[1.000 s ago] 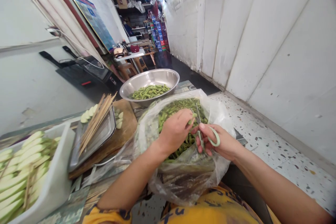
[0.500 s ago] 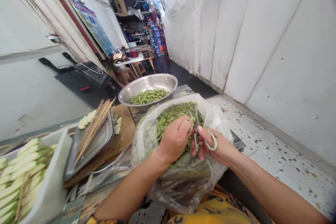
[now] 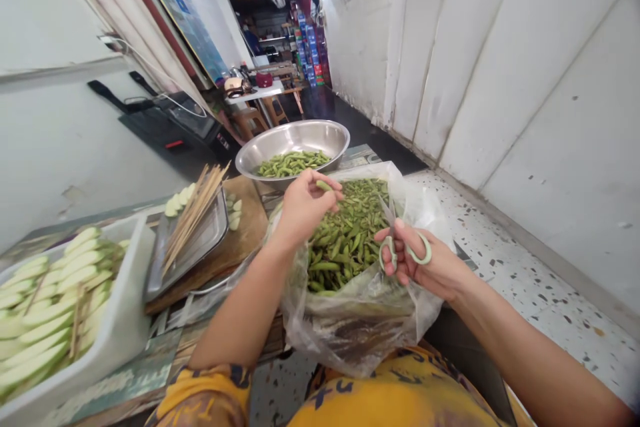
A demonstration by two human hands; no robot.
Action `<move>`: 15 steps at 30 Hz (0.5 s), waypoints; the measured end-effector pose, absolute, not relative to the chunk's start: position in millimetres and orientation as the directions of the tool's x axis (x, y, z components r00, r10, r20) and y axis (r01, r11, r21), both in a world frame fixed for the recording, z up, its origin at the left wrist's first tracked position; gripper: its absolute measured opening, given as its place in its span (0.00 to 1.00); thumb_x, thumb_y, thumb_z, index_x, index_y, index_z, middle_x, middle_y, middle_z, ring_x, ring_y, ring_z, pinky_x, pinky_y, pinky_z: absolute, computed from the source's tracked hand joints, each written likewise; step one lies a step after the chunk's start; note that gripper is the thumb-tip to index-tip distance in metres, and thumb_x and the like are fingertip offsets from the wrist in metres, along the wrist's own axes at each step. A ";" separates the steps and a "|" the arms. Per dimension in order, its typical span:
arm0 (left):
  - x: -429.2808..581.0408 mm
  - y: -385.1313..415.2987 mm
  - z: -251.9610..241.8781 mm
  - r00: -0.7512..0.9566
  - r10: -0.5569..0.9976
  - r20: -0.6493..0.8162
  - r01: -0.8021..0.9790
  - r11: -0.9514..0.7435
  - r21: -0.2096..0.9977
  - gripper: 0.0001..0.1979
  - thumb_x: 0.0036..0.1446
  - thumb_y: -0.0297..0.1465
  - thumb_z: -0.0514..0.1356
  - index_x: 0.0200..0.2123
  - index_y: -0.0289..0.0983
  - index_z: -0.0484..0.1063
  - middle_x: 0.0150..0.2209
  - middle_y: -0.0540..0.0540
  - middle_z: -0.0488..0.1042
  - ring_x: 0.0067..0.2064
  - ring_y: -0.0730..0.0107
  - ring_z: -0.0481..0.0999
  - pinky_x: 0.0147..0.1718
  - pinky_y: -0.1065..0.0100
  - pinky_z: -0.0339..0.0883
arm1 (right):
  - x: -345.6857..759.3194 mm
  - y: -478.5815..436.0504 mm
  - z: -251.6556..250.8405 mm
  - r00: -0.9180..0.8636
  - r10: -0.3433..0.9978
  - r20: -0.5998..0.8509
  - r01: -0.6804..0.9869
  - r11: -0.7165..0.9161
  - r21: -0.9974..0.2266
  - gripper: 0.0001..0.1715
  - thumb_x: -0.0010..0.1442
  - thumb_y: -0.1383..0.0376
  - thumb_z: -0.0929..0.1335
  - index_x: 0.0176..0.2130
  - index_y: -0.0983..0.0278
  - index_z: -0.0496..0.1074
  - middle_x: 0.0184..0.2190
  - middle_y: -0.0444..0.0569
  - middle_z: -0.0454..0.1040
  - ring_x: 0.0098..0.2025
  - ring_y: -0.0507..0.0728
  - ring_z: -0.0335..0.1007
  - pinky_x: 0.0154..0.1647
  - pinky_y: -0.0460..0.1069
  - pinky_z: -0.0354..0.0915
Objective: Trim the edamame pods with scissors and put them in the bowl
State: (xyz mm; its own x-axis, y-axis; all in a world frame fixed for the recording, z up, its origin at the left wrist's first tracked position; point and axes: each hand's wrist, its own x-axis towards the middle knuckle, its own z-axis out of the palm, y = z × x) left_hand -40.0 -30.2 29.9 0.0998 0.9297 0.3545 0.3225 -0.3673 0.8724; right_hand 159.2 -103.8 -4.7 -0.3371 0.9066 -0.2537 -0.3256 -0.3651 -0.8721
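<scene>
My left hand (image 3: 310, 203) pinches a green soybean pod (image 3: 324, 185) between thumb and fingers, above the far left edge of a clear plastic bag (image 3: 340, 340). Many more loose green pods (image 3: 347, 240) fill that bag. Over the bag's right side, my right hand (image 3: 420, 257) holds scissors (image 3: 390, 213) with pale green handles, a finger or thumb through the loops and the blades pointing up and away. Just beyond my left hand stands a steel bowl (image 3: 327, 137) with a layer of pods (image 3: 293, 163) in it.
On the left, a white tub (image 3: 127, 307) holds sliced pale green vegetable pieces on sticks. Beside it, a metal tray (image 3: 210, 233) with wooden skewers (image 3: 195, 213) rests on a wooden board (image 3: 250, 213). A white wall (image 3: 550, 80) runs along the right.
My left hand has moved away from the scissors, up and left toward the bowl, with the pod. The scissors have come away from the pod and sit slightly lower right.
</scene>
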 end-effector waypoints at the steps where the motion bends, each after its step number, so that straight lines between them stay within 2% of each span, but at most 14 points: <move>1: -45.8 -28.7 33.2 0.160 0.932 0.326 0.421 -0.363 0.831 0.06 0.49 0.26 0.55 0.33 0.35 0.67 0.33 0.46 0.76 0.29 0.72 0.74 0.28 0.71 0.67 | 159.3 -104.0 -4.3 -0.346 0.901 -0.261 -0.318 -0.374 -0.871 0.26 0.56 0.47 0.69 0.38 0.67 0.71 0.23 0.46 0.70 0.23 0.51 0.69 0.14 0.41 0.61; 2: -51.2 -28.8 36.3 0.237 0.926 0.293 0.546 -0.377 0.748 0.08 0.48 0.25 0.53 0.32 0.36 0.70 0.31 0.47 0.76 0.28 0.71 0.73 0.28 0.71 0.66 | 159.3 -104.2 -3.6 -0.349 0.898 -0.268 -0.307 -0.380 -0.873 0.25 0.56 0.47 0.69 0.38 0.67 0.71 0.23 0.46 0.69 0.22 0.51 0.69 0.14 0.41 0.61; 4: -59.2 -32.3 40.9 0.394 0.898 0.195 0.761 -0.438 0.478 0.10 0.49 0.25 0.53 0.31 0.37 0.74 0.29 0.47 0.77 0.30 0.68 0.73 0.30 0.69 0.65 | 158.8 -104.6 -2.1 -0.351 0.895 -0.275 -0.282 -0.381 -0.880 0.25 0.56 0.47 0.69 0.38 0.67 0.71 0.22 0.46 0.69 0.22 0.51 0.68 0.13 0.41 0.61; 6: -62.7 -37.5 42.8 0.508 0.859 0.067 0.835 -0.510 0.207 0.09 0.49 0.27 0.56 0.30 0.38 0.76 0.31 0.45 0.77 0.35 0.64 0.75 0.34 0.67 0.65 | 158.5 -104.6 -0.8 -0.357 0.893 -0.273 -0.259 -0.375 -0.890 0.25 0.55 0.47 0.69 0.38 0.68 0.70 0.22 0.46 0.68 0.22 0.51 0.68 0.13 0.41 0.60; 8: -61.8 -40.8 41.9 0.563 0.823 -0.075 0.826 -0.563 0.022 0.07 0.49 0.30 0.60 0.31 0.37 0.77 0.32 0.42 0.78 0.38 0.60 0.75 0.36 0.66 0.64 | 158.6 -104.2 -0.2 -0.364 0.892 -0.268 -0.245 -0.369 -0.897 0.26 0.55 0.47 0.69 0.38 0.68 0.70 0.22 0.46 0.69 0.22 0.51 0.68 0.13 0.41 0.60; 11: -55.6 -39.0 36.9 0.529 0.814 -0.237 0.810 -0.569 -0.144 0.07 0.48 0.32 0.62 0.29 0.34 0.77 0.32 0.38 0.78 0.38 0.55 0.76 0.36 0.63 0.64 | 159.2 -103.3 -0.6 -0.371 0.890 -0.264 -0.236 -0.365 -0.901 0.26 0.55 0.47 0.69 0.38 0.67 0.70 0.23 0.45 0.68 0.22 0.51 0.68 0.13 0.41 0.60; 13: -52.0 -34.1 33.0 0.499 0.835 -0.231 0.814 -0.544 -0.204 0.07 0.49 0.31 0.62 0.29 0.32 0.77 0.32 0.36 0.78 0.38 0.52 0.77 0.36 0.62 0.64 | 159.6 -103.0 -1.2 -0.374 0.891 -0.259 -0.232 -0.360 -0.903 0.26 0.56 0.47 0.69 0.37 0.67 0.70 0.22 0.45 0.68 0.22 0.51 0.68 0.13 0.41 0.60; 15: -50.8 -28.0 29.9 0.517 0.835 -0.186 0.817 -0.547 -0.183 0.07 0.50 0.29 0.61 0.30 0.32 0.78 0.32 0.35 0.78 0.38 0.53 0.77 0.37 0.62 0.63 | 159.8 -102.9 -1.8 -0.381 0.889 -0.253 -0.227 -0.355 -0.907 0.25 0.56 0.47 0.68 0.37 0.67 0.69 0.22 0.45 0.68 0.22 0.51 0.67 0.13 0.41 0.60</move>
